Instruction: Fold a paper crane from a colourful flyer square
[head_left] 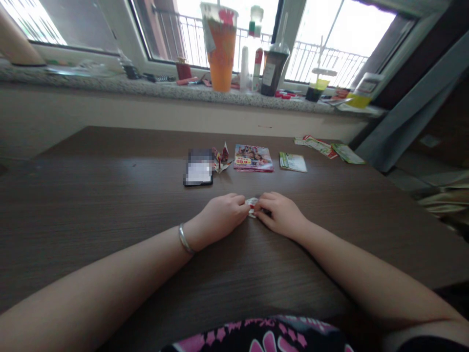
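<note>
A small piece of folded paper (252,207), white with red print, lies between my two hands at the middle of the table. My left hand (227,215), with a silver bangle at the wrist, has its fingers closed on the paper's left side. From the right, my right hand (280,212) pinches the paper's other edge, thumb and fingers bent around it. The fingers hide much of the paper, so its exact shape is unclear. Beyond my hands stands a folded paper crane (221,160), printed in red and white, beside a phone-like device (199,168) with a blurred screen.
Past my hands lie a stack of printed leaflets (253,157) and a green-and-white card pile (292,162). More paper strips (319,146) rest at the far right. The granite windowsill (168,89) holds an orange drink cup (221,54), a dark cup (274,71) and bottles.
</note>
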Available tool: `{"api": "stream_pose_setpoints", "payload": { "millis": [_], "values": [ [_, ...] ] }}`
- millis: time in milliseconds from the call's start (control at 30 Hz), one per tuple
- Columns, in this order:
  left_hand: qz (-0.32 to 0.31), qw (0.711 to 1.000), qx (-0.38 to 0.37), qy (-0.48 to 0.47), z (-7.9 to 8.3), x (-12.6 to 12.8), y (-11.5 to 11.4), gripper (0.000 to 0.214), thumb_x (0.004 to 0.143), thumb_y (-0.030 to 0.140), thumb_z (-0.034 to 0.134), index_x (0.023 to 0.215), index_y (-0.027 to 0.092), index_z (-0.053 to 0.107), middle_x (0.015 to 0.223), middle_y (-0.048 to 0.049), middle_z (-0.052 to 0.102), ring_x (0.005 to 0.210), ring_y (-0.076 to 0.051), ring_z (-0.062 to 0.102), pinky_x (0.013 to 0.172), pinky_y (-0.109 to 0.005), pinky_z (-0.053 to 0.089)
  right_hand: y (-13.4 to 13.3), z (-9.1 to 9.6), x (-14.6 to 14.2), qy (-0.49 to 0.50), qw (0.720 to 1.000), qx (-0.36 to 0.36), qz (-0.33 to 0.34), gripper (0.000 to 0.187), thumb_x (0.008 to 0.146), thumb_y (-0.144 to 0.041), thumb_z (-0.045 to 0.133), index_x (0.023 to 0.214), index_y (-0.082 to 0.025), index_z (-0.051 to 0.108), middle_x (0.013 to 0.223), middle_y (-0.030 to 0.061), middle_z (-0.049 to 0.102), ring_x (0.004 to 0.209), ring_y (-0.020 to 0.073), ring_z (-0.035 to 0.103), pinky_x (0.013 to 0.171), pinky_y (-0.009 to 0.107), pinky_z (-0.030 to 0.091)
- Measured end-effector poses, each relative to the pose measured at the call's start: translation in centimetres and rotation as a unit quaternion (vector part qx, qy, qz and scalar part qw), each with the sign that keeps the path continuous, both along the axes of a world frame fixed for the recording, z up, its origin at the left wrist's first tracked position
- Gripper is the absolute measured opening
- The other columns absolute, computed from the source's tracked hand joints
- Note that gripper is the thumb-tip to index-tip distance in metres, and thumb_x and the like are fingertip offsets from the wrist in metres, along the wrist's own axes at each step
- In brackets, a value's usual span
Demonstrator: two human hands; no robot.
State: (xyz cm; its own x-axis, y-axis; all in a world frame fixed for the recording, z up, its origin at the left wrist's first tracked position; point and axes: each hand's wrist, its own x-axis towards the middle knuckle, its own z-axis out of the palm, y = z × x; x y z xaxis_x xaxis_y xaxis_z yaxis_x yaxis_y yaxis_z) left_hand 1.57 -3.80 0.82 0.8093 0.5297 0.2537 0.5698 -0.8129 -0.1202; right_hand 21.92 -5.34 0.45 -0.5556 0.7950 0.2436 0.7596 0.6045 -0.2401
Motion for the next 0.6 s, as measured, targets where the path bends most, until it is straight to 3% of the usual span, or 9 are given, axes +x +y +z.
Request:
{"api": "stream_pose_setpoints", "payload": {
  "millis": [400,600],
  "values": [
    [-0.002,1.0,-0.025,0.019,0.3,-0.4,0.0,0.016,0.09,0.019,0.049,0.082,0.016,0.063,0.08,-0.0039,0.063,0.069,-0.017,0.061,0.061,-0.028,0.046,0.7,-0.4,0.4,0.027,0.999,-0.03,-0.029,0.022,0.089,-0.034,0.056,0.076,-0.019,0.065,0.083,0.0038,0.064,0.077,0.0148,0.057,0.07,0.026,0.039],
    [-0.042,0.998,-0.04,0.012,0.7,-0.7,0.3,0.018,0.09,0.018,0.049,0.103,0.016,0.062,0.086,-0.0053,0.068,0.078,-0.017,0.065,0.069,-0.028,0.049,1.5,-0.8,0.7,0.047,0.997,-0.051,-0.021,0.018,0.087,-0.028,0.06,0.073,-0.017,0.064,0.078,0.0036,0.066,0.076,0.0151,0.057,0.073,0.026,0.04]
  ]
}}
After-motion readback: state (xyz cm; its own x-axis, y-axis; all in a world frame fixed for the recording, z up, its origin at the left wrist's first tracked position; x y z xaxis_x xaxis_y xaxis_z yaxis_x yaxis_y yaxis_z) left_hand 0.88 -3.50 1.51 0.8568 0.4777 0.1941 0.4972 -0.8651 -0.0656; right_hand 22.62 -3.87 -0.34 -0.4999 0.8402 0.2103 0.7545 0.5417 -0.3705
